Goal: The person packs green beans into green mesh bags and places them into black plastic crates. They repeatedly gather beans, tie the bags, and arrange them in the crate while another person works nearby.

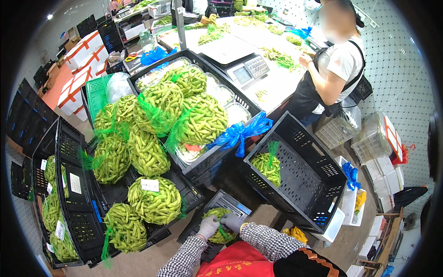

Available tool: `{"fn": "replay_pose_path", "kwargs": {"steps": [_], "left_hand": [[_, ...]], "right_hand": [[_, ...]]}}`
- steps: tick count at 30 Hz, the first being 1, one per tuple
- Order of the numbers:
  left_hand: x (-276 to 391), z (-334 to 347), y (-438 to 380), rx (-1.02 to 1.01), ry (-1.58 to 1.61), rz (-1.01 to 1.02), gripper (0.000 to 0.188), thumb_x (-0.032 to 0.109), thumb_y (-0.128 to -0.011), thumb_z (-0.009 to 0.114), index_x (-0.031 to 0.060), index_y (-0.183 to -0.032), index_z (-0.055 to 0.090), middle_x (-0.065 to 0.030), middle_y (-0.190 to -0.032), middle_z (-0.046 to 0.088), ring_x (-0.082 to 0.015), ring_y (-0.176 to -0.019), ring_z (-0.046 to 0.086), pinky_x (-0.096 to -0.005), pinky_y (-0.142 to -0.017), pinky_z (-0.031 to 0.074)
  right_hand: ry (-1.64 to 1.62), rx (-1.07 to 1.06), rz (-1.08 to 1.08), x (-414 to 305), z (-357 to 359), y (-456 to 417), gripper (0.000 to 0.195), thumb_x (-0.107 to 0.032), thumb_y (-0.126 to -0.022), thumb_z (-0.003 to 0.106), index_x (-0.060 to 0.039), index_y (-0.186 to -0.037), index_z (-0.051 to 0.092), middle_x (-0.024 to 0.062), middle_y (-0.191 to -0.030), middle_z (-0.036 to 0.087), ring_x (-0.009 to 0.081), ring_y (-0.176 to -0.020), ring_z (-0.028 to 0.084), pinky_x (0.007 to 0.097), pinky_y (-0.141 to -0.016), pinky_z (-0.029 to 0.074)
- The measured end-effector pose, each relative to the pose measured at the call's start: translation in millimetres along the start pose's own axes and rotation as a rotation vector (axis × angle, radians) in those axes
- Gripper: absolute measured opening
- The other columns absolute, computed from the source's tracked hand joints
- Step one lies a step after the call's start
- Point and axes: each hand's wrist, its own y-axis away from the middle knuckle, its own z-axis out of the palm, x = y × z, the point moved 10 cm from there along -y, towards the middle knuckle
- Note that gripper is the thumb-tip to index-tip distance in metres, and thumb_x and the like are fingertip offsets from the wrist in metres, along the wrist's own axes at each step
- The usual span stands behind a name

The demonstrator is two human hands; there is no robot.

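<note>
A net bag of green soybean pods (217,212) rests on a dark, low crate-like base (225,198) in front of my body. Over the bag's top, my left hand (209,226), in a pale grey glove, grips the gathered green mesh neck (221,229). From the other side my right hand (232,221), in a darker grey glove, grips the same mesh. The fingertips nearly meet, and the gloves hide part of the neck. Left of my hands sit two more filled net bags, a labelled one (154,202) and another with its green tail hanging down (125,228).
A black crate (294,211) to the right holds one bag (266,168). Ahead, net bags (204,119) lie piled on a crate of clear plastic boxes (238,112). Black crates (78,187) stand at left. A co-worker (332,65) stands at the white table (238,38) near a digital scale (247,71).
</note>
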Motion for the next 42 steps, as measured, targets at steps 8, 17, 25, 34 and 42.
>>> {"fn": "replay_pose_path", "kwargs": {"steps": [8,17,25,34,42], "left_hand": [[6.6,-6.1,0.5,-0.004,0.04,0.011,0.021,0.024,-0.084,0.063,0.0066,-0.093,0.071,-0.0195,-0.094,0.072,-0.0372,-0.093,0.068,-0.0445,-0.084,0.053],[2.9,-5.5,0.9,-0.007,0.013,-0.037,0.024,0.024,-0.08,0.065,0.0054,-0.094,0.072,-0.0205,-0.092,0.072,-0.0371,-0.091,0.069,-0.0436,-0.083,0.054],[-15.1,5.0,5.4,-0.041,0.34,-0.267,0.032,0.024,-0.074,0.071,0.0019,-0.096,0.074,-0.0195,-0.088,0.073,-0.0322,-0.085,0.071,-0.0389,-0.078,0.055],[-10.9,-2.7,-4.6,0.065,0.172,-0.089,0.032,0.026,-0.076,0.068,0.0028,-0.096,0.074,-0.0211,-0.094,0.072,-0.0367,-0.093,0.07,-0.043,-0.084,0.054],[6.5,-8.6,4.0,0.153,0.21,-0.005,0.024,0.027,-0.082,0.061,0.0043,-0.086,0.067,-0.0205,-0.084,0.068,-0.0384,-0.081,0.066,-0.0457,-0.072,0.052]], "right_hand": [[0.068,-0.112,-0.017,13.1,7.0,-18.0,0.021,-0.017,-0.084,0.062,0.0032,-0.08,0.069,0.0097,-0.067,0.067,0.0168,-0.055,0.061,0.0302,-0.051,0.048],[0.014,-0.053,0.042,7.0,6.9,-8.3,0.024,-0.02,-0.085,0.061,0.003,-0.086,0.066,0.0148,-0.07,0.067,0.024,-0.057,0.064,0.0358,-0.053,0.05],[0.902,0.003,-0.466,-47.4,10.4,4.4,0.033,-0.032,-0.091,0.059,-0.0018,-0.104,0.057,0.0234,-0.079,0.067,0.0436,-0.075,0.067,0.0537,-0.067,0.051],[0.643,0.06,-0.504,-27.8,9.2,6.3,0.019,-0.022,-0.089,0.059,-0.0045,-0.085,0.066,0.018,-0.079,0.068,0.0334,-0.075,0.067,0.0461,-0.066,0.051],[0.605,0.158,-0.291,-18.1,-10.2,-14.6,0.033,-0.032,-0.09,0.061,-0.0019,-0.103,0.064,0.0258,-0.095,0.069,0.0432,-0.09,0.067,0.0489,-0.08,0.053]]}}
